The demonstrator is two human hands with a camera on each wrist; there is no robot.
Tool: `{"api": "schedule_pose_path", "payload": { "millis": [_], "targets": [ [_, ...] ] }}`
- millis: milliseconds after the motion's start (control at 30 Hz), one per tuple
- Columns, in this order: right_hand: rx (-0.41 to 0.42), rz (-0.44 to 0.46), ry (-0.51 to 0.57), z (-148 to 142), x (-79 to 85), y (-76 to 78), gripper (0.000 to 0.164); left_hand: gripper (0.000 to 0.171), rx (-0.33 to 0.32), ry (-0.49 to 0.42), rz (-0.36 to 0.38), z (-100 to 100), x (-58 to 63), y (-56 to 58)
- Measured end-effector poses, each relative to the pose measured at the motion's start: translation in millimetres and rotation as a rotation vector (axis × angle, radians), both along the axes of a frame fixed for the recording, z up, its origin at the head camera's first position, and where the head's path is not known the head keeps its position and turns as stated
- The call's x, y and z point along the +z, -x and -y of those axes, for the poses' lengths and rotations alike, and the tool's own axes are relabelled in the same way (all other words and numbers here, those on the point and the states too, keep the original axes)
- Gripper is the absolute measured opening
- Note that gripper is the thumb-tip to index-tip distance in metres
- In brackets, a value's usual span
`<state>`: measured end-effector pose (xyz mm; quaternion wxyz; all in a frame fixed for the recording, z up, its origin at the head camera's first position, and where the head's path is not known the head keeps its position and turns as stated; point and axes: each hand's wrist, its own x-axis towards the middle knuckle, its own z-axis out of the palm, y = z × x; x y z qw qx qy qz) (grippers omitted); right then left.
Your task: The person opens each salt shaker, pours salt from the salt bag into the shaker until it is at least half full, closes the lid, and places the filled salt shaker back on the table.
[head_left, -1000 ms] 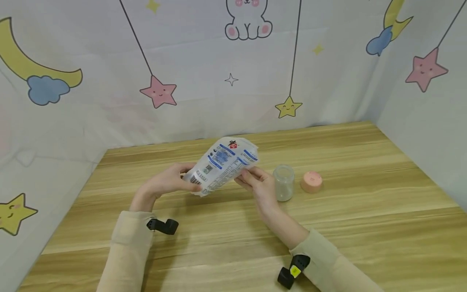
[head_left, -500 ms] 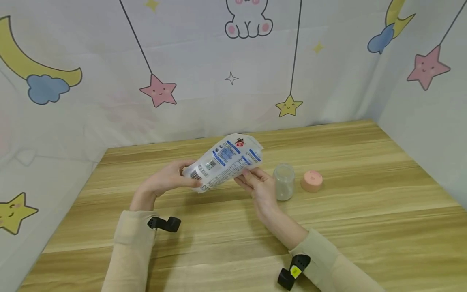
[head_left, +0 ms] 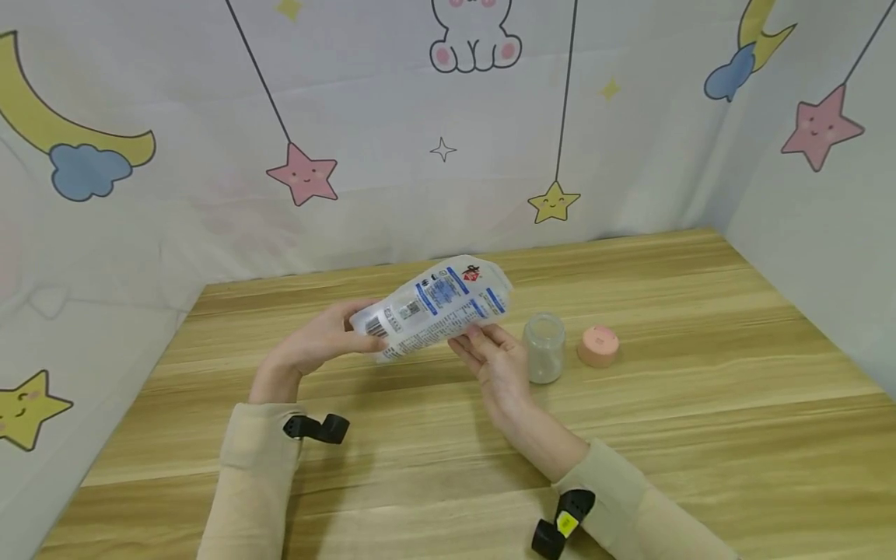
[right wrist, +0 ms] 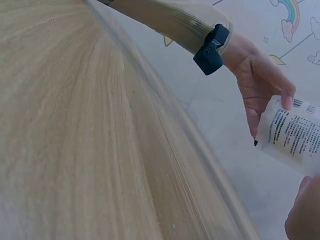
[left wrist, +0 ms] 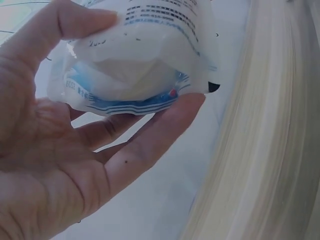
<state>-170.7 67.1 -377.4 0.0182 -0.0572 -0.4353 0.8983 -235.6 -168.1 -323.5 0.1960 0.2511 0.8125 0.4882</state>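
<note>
Head view: white printed bag (head_left: 434, 307) is up off the desk (head_left: 700, 404), between my hands, just left of the glass jar (head_left: 544, 351). Just changed: bag has swung flatter, far end shifted right, toward the jar. Meaning for the work, my read: I'm still adjusting how the bag lies; it's in better reach of the jar, but it hasn't been set down. Can't tell whether the bag is open or sealed.

Left hand (head_left: 315, 342): clamped on the near end, thumb across the printed face. Left wrist view confirms, fingers run under the blue-striped bottom. Right hand (head_left: 505, 373): pinching the lower edge toward the far end, thumb on the front. Right wrist view catches only a bit of that hand, so going by head view.

Diff vs one second ago: near bottom corner has come up, far end has moved right, slope is shallower. Both hands hold the same spots, barely moved. Jar and pink lid (head_left: 598, 347) haven't budged: jar upright, uncovered, lid apart on its right. Contents of the jar: can't tell through the glass.
</note>
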Motion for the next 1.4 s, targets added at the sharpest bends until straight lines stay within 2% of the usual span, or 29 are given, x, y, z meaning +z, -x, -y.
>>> {"api": "schedule_pose_path", "payload": {
  "millis": [367, 700, 900, 1400],
  "targets": [
    [-0.030, 0.026, 0.085, 0.4, 1.0, -0.9, 0.033, 0.052, 0.065, -0.016, -0.022, -7.4, 6.7, -1.2],
    [-0.052, 0.048, 0.156, 0.1, 2.2, -0.1, 0.032, 0.048, 0.106, -0.066, 0.004, -13.2, 10.0, -0.7],
    [-0.051, 0.048, 0.170, -0.3, 2.6, -0.3, 0.032, 0.052, 0.134, -0.072, 0.014, -14.4, 12.9, -1.1],
    [-0.071, 0.039, 0.240, -2.2, 5.0, -1.1, 0.029, 0.053, 0.150, -0.084, 0.007, -24.2, 19.2, 0.4]
  ]
}}
